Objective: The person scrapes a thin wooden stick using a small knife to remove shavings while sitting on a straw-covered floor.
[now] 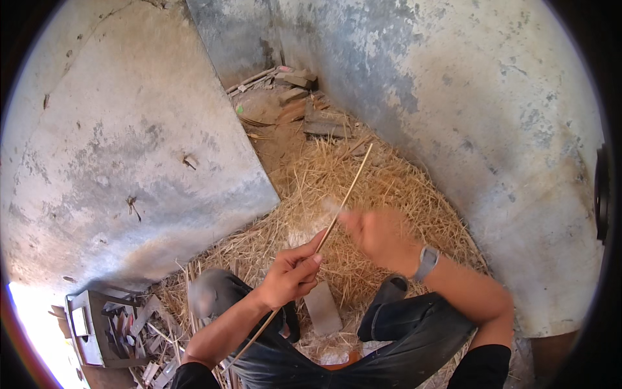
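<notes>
A long thin wooden stick (354, 184), pale and cane-like, slants from beside my left leg up and away to the right. My left hand (290, 275) is closed around its middle, the thumb pressed along it. Beside the stick's upper part is my right hand (383, 237), smeared by motion, so its fingers cannot be made out. A whitish blur (333, 206) lies against the stick by those fingers; its kind is unclear. A grey-banded wristwatch (427, 262) sits on my right wrist.
Straw shavings (408, 194) cover the floor between two worn plaster walls. A flat block (322, 308) lies between my feet. Wooden scraps and an open box frame (97, 327) stand at lower left. Bricks and boards (298, 79) are piled in the far corner.
</notes>
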Available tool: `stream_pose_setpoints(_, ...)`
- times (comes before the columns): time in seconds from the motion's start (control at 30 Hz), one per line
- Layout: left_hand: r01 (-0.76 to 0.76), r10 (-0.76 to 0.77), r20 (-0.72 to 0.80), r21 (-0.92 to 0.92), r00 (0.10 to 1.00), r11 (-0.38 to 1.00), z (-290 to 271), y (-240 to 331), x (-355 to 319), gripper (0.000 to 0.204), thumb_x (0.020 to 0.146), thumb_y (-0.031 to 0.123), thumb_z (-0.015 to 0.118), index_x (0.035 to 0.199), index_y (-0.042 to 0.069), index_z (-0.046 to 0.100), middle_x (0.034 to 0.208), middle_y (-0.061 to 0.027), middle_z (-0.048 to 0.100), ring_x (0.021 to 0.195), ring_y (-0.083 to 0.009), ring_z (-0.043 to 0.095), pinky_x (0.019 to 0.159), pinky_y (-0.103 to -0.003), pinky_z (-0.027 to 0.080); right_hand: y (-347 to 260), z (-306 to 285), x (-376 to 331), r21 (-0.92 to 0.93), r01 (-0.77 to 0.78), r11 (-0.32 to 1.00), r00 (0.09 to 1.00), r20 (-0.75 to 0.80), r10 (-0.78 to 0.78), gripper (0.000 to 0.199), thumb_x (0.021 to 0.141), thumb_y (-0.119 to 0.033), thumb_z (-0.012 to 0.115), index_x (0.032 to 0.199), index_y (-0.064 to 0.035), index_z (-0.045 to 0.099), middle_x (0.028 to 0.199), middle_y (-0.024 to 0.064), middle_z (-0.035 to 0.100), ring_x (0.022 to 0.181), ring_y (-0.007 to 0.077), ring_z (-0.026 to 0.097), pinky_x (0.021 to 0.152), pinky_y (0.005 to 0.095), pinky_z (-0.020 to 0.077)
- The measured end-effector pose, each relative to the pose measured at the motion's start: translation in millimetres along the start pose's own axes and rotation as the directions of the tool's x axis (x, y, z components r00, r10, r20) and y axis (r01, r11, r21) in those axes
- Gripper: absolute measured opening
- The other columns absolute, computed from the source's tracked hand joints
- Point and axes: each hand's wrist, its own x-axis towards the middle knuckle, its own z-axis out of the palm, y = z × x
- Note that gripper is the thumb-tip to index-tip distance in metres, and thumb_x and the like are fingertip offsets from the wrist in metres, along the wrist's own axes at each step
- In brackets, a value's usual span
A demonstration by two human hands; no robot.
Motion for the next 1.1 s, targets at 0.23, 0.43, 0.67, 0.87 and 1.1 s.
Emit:
stream_pose_setpoints(0.23,-0.026,0.027,-0.005,0.104,1.0,0.994,-6,1,-1,0.055,0.108,0.017,0.051,0.159,0.007,0.03,0.061,0.007,0.032,0.048,-0.0036,0.029,0.046,-0.023,0.025,-5,13,-10,0.063,0.146,0.987,0.989,-0.012,-0.145,0.055,0.107,-0.043,0.043,0.077,-0.0026,0.065,0.055,0.0218,0.054,0.049,0.0395,0.056,0.05,0.048,0.044)
stream_pose_setpoints(0.43,-0.012,0.011,0.008,0.166,1.0,0.986,-8,-1,-8,0.056,0.108,0.016,0.05,0.159,0.007,0.03,0.063,0.0074,0.034,0.05,-0.0031,0.033,0.047,-0.023,0.028,55,-6,42,0.05,-0.081,0.995,0.981,-0.174,0.089,0.07,0.108,-0.05,0.035,0.063,-0.001,0.057,0.049,0.0174,0.048,0.046,0.0355,0.05,0.051,0.0486,0.0429)
stream_pose_setpoints(0.67,-0.074,0.062,0.156,0.074,0.986,0.994,8,1,-6,0.055,0.108,0.016,0.05,0.159,0.008,0.031,0.07,0.0075,0.039,0.054,-0.0024,0.036,0.048,-0.022,0.03,148,-30,36,0.306,-0.299,0.904,0.873,-0.294,0.388,0.072,0.105,-0.061,0.034,0.079,-0.0017,0.065,0.053,0.0007,0.042,0.048,0.0145,0.041,0.05,0.0352,0.0358)
stream_pose_setpoints(0.87,-0.121,0.077,0.141,0.334,0.987,0.935,6,-7,3,0.06,0.109,0.019,0.049,0.162,0.011,0.021,0.069,0.0049,0.048,0.049,-0.003,0.04,0.048,-0.019,0.038,60,-42,28,0.608,-0.167,0.776,0.948,-0.118,0.296,0.044,0.102,-0.045,0.057,0.095,-0.0029,0.067,0.06,-0.0054,0.045,0.053,0.005,0.038,0.048,0.026,0.0284)
stream_pose_setpoints(1.1,0.011,-0.031,0.109,0.181,0.994,0.983,15,8,0,0.06,0.111,0.022,0.039,0.163,0.017,0.01,0.059,0.0012,0.045,0.04,-0.0061,0.041,0.038,-0.021,0.04,41,-22,19,0.499,0.01,0.867,0.981,-0.173,0.088,0.044,0.105,-0.042,0.051,0.091,-0.0018,0.065,0.057,0.0022,0.051,0.047,0.0151,0.043,0.046,0.0329,0.0348)
